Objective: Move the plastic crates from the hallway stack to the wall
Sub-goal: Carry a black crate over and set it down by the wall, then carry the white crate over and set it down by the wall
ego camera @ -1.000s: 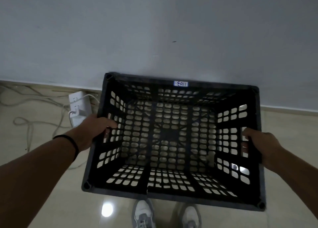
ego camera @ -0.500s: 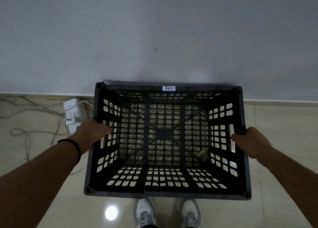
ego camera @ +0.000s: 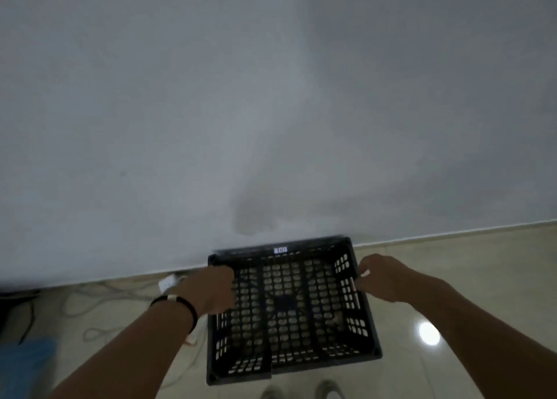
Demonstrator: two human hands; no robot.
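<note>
A blue object lies at the lower left edge; its kind cannot be told. Loose cables trail across the floor, and a white power strip sits just beside the wall. The left hand, with a black wristband on its wrist, lies over the left rim of the crate; whether it grips the rim cannot be told. The black plastic crate rests on the floor, open side up, its far edge against the wall, a small white label on that edge. The right hand is at the right rim with fingers curled; a grip cannot be confirmed. Shoes show below.
</note>
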